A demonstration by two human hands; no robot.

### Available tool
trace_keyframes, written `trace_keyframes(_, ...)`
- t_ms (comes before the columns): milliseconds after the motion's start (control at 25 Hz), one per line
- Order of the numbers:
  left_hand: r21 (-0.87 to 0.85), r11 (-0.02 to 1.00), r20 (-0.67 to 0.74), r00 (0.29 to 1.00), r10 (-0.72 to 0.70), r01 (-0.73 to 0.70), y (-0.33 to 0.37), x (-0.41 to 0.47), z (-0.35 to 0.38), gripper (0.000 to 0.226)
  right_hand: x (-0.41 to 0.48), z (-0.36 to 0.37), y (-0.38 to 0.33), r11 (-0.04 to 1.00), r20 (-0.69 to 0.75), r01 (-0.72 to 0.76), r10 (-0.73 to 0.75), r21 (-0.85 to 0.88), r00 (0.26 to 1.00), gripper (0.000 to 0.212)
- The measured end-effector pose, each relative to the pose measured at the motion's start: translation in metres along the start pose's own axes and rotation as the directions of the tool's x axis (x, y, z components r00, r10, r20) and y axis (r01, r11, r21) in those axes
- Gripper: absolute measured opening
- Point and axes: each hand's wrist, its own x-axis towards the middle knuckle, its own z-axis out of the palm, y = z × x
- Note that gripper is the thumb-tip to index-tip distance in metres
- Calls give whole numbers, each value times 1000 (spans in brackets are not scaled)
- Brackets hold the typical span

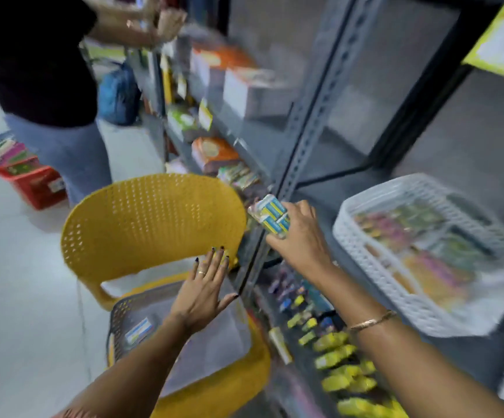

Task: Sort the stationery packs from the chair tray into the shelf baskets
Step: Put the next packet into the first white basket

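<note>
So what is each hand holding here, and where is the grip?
Right hand grips a blue-and-yellow stationery pack by its near end. Left hand holds nothing, spread open above the grey tray.

Over on the left, a second person (42, 70) stands at the shelving, a red crate (33, 184) of books on the floor beside them, blue bag (118, 95) behind.

- On my left hand (204, 292) I see dark nail polish and a thin ring.
- My right hand (300, 236) has a slim gold bracelet (371, 321) at the wrist.
- Both forearms are bare.

Blue-yellow pack (272, 218) held at shelf post; one pack (138, 329) in tray (118, 315)
</note>
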Motion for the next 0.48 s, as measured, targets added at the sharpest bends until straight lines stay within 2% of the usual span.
trace_keyframes(80, -22, 998, -84, 994, 65, -67, 27, 42, -39, 79, 11, -65, 6, 999, -56, -23, 21, -28, 998, 47)
trace_keyframes(200, 28, 968, -163, 955, 250, -248, 58, 102, -80, 79, 27, -132, 34, 989, -92, -125, 118, -83, 989, 48)
trace_keyframes(360, 62, 859, -101, 853, 511, -508, 86, 165, -96, 80, 31, -175, 91, 939, -141, -321, 304, -124, 942, 43)
trace_keyframes(480, 51, 812, -24, 812, 583, -581, 95, 192, -81, 88, 22, -188, 136, 877, -127, -444, 426, -186, 896, 51)
